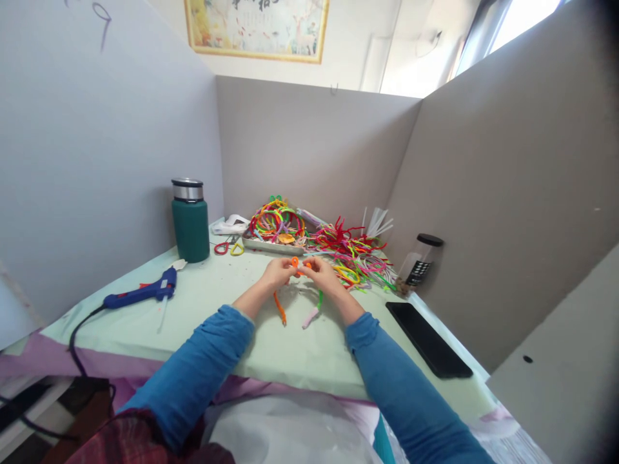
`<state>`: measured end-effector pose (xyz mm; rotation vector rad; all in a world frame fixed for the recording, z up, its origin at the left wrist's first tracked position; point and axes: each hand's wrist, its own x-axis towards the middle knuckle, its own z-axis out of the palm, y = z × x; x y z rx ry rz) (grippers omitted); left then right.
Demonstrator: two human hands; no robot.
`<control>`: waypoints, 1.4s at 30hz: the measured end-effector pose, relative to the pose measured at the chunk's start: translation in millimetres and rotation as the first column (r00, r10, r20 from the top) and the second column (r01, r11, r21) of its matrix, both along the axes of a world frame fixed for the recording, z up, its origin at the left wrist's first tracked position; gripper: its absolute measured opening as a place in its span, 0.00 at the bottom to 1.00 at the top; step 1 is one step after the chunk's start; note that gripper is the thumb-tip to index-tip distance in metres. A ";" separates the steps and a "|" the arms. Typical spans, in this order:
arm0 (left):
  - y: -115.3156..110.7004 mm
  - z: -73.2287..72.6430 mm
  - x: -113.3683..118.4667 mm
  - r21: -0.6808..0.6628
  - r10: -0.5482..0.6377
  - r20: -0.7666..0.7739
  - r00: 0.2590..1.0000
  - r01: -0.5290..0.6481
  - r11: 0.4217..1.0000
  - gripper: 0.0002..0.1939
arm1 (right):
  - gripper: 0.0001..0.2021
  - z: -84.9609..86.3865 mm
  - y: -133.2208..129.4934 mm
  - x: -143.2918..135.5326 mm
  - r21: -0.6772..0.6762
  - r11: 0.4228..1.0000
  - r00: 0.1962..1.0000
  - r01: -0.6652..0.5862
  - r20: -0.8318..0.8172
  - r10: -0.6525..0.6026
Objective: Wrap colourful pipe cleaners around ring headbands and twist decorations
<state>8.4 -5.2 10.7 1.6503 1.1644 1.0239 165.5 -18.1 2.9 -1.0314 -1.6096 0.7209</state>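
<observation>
Both hands meet over the middle of the table, fingers closed in pinches. My left hand (278, 273) and my right hand (323, 274) grip a curved pipe-cleaner headband, with small orange loops (295, 262) showing between the fingertips. Below the left hand one end of the headband hangs down, wrapped in orange (280, 308). The other end, green (320, 300) with a pale pink tip (310, 317), comes down under the right hand. My fingers cover the top of the arc.
Behind the hands, a tray (271, 246) holds coloured bands beside a heap of pipe cleaners (345, 240). Scissors (236, 249), a green bottle (190, 229) and a blue glue gun (145, 293) lie left. A black phone (428, 338) and a clear jar (418, 267) are right. Grey partitions (314, 142) enclose the table.
</observation>
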 end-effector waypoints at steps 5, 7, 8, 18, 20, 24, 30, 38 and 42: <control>-4.6 5.7 -1.8 -0.032 -0.018 0.098 0.995 0.021 0.999 0.08 | 0.11 -5.8 -0.1 1.5 -0.061 0.996 0.997 -0.061 0.044 0.063; -6.3 6.6 -2.4 -0.025 -0.038 0.090 0.995 0.040 0.999 0.08 | 0.10 -6.0 -0.5 0.2 -0.075 0.995 0.997 -0.069 0.033 0.072; -6.5 6.6 -2.7 -0.025 -0.037 0.082 0.996 0.039 0.999 0.09 | 0.10 -5.8 -0.9 -0.6 -0.075 0.995 0.997 -0.070 0.028 0.073; -8.8 8.7 -0.4 -0.087 -0.010 0.079 0.997 0.017 0.996 0.05 | 0.11 -10.5 2.4 -4.3 -0.006 0.999 0.999 -0.046 0.005 0.046; -10.6 10.8 -0.7 -0.116 -0.001 0.082 0.997 0.010 0.993 0.05 | 0.10 -11.5 3.4 -4.9 -0.006 0.999 1.000 -0.032 0.002 0.032; -12.1 12.5 -1.9 -0.110 -0.011 0.082 0.997 0.020 0.994 0.07 | 0.08 -10.8 1.8 -6.0 0.022 1.000 1.000 -0.014 0.000 0.014; -12.3 11.2 -3.3 -0.118 -0.031 0.112 0.993 0.045 0.992 0.09 | 0.08 -8.1 -3.1 -5.0 0.192 0.981 0.985 0.041 0.154 -0.071; -7.7 8.1 -4.7 -0.111 -0.045 0.103 0.994 0.056 0.992 0.10 | 0.08 -6.5 -4.7 -3.5 0.134 0.991 0.991 0.000 0.134 -0.018; -6.2 8.0 -6.3 -0.113 -0.076 0.102 0.992 0.087 0.990 0.13 | 0.07 -5.0 -7.6 -2.9 0.285 0.958 0.964 -0.036 0.263 -0.042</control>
